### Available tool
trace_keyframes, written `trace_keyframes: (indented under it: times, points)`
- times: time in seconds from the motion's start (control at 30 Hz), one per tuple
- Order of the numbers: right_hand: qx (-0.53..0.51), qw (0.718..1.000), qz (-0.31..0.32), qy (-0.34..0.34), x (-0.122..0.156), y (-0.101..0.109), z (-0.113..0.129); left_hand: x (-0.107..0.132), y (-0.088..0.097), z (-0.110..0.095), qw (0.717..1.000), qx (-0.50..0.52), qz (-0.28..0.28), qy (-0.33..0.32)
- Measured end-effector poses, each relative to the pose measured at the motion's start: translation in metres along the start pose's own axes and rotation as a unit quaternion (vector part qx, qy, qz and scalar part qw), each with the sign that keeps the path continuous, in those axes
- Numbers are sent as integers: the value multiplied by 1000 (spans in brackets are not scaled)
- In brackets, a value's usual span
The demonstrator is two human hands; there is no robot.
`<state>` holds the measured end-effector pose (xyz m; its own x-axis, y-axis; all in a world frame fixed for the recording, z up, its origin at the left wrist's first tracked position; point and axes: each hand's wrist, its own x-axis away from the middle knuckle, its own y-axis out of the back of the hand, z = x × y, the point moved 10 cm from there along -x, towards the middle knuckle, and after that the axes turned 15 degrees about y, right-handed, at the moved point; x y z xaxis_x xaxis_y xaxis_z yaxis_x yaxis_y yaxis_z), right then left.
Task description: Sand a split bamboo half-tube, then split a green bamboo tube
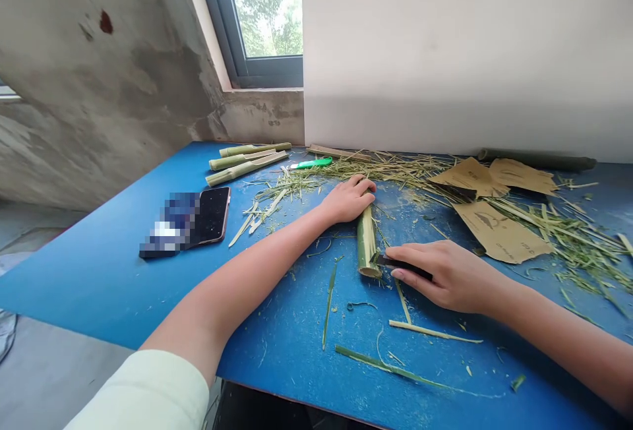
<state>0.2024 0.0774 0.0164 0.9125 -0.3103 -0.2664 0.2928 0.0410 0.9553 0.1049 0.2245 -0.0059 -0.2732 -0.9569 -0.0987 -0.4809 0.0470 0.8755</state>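
From the head view, the person's left hand (347,199) is resting on the blue table (99,285), and its fingers (359,186) are pressing together and curling over the far end of a short, split bamboo tube (366,243). The tube is lying along the table just below those fingers, with its green skin partly cut away and its pale near end showing.

The right hand (448,276) is coming in from the other side, with its fingers pressed together and wrapped around a dark blade (401,265). The blade's tip is touching the near end of the bamboo tube, and the thumb is hidden behind the hand, so I cannot tell exactly how it is pinching.

Strips of bamboo peel (410,370) are lying on the table below the right fingers. Beyond and to the right of them, folded sheets of brown sandpaper (499,232) are sitting among green bamboo shavings (573,245).

Past the left fingers, a green utility knife (311,163) is lying near three long bamboo sticks (247,163). Further left of those fingers, a smartphone (212,215) is lying face up, partly pixelated. A cream sleeve (143,390) is covering the left upper arm.
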Motion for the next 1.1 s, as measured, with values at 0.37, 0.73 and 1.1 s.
trace_keyframes:
  times: [0.37, 0.73, 1.1]
  points:
    - [20, 1000, 3, -20, 3, 1, -3, -2, -2, 1, 1000, 4, -3, -5]
    - [58, 997, 26, -50, 1, -6, -17, 1, -3, -6, 999, -27, 1, -33]
    - [-5, 998, 65, 0, 1, -7, 3, 2, 0, -5, 1000, -13, 3, -22]
